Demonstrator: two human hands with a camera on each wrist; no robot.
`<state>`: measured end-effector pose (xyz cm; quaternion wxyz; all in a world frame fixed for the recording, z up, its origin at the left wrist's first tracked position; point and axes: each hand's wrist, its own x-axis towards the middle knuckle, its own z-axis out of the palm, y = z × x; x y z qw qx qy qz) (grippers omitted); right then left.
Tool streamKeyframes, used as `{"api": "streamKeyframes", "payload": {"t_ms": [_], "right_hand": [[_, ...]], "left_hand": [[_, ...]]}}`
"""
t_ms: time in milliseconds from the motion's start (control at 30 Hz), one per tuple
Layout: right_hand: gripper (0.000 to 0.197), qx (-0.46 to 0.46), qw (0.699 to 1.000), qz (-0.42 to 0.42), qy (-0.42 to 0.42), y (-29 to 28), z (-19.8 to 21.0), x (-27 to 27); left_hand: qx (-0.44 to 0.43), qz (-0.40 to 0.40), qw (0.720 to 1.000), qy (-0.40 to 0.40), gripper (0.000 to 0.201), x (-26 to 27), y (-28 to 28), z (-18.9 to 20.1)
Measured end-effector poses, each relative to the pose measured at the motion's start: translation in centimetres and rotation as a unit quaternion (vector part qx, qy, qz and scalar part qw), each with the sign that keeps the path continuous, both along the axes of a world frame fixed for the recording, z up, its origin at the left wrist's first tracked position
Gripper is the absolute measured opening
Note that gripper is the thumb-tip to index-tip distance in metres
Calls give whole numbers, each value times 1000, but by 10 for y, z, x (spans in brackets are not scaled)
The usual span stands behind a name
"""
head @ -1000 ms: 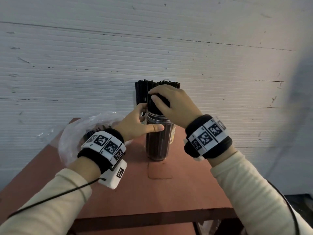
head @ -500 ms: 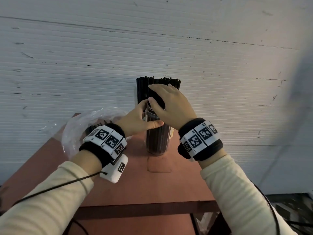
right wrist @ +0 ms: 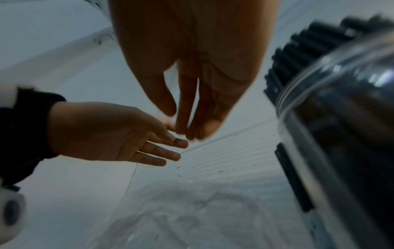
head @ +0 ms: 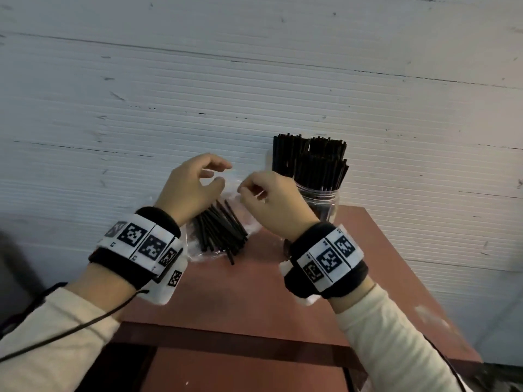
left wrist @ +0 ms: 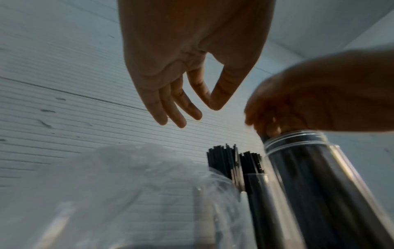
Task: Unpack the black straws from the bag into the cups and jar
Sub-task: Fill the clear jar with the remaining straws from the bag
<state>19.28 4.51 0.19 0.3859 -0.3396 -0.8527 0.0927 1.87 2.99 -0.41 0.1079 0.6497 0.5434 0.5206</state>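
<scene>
Black plastic straws [head: 219, 232] remain as a loose bundle inside the crumpled clear plastic bag [head: 195, 250], which lies on the reddish-brown counter [head: 254, 301] beside the containers; one straw end pokes out of the bag toward the near edge. The clear, threaded-neck plastic jar [head: 319, 202] stands just to the right of the bag and is packed with upright straws, and behind it further straw tops [head: 288, 151] rise from what the left wrist view suggests is a clear cup [left wrist: 255, 193]; how many cups there are cannot be told. The left hand [head: 192, 188] hovers above the bag with its fingers [left wrist: 177, 107] relaxed and spread, holding nothing. The right hand [head: 271, 199] has its fingers drawn together near the bag's upper edge; whether they pinch the film cannot be told. Judged from this layout, most of the unpacking is done, with the bagged remainder left to transfer.
</scene>
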Motion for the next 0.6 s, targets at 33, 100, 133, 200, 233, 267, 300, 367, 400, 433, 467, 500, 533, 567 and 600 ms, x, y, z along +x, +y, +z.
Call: {"api": "streamKeyframes", "payload": {"t_ms": [33,100,133,200,233,267,300,367,400,433,467,500,533,567,600], "right_hand": [[20,-62,997,-6,-52,2,-4,-7],[27,-134,979,-18,-153,8,-11,-19],[30,-149,969,-23,-195,12,-15,-24],[36,-185,944,-34,-272,21,-19,-32],[41,-203,929,-40,-306,25,-22,-35],[48,-210,918,-45,-333,30,-24,-39],[54,-209,910,-53,-354,35,-26,-41],[68,-199,900,-69,-382,46,-32,-48],[74,-197,895,-73,-394,50,-35,-51],[78,-204,888,-77,-404,52,-37,-53],[81,-213,885,-75,-408,54,-38,-57],[82,-221,883,-70,-408,55,-40,-60],[81,-218,883,-64,-410,55,-41,-62],[81,-200,884,-63,-418,54,-42,-65],[80,-171,887,-64,-425,53,-44,-67]], "left_hand": [[-10,12,1000,6,26,-12,-2,-3],[-56,23,998,21,26,-34,-6,-8],[-87,19,995,41,27,-43,-7,-11],[-148,-7,985,92,31,-54,-10,-15],[-167,-22,980,109,35,-57,-11,-16],[-181,-35,976,113,39,-60,-12,-18],[-191,-46,974,110,43,-61,-12,-19],[-202,-54,973,101,50,-64,-10,-22],[-203,-52,972,103,53,-65,-8,-23],[-201,-50,972,107,55,-65,-5,-24],[-197,-48,973,110,57,-66,-2,-25],[-195,-46,973,112,58,-66,0,-25],[-193,-46,973,114,59,-66,1,-25],[-192,-44,974,116,59,-65,3,-24],[-191,-43,974,117,59,-65,4,-24]]}}
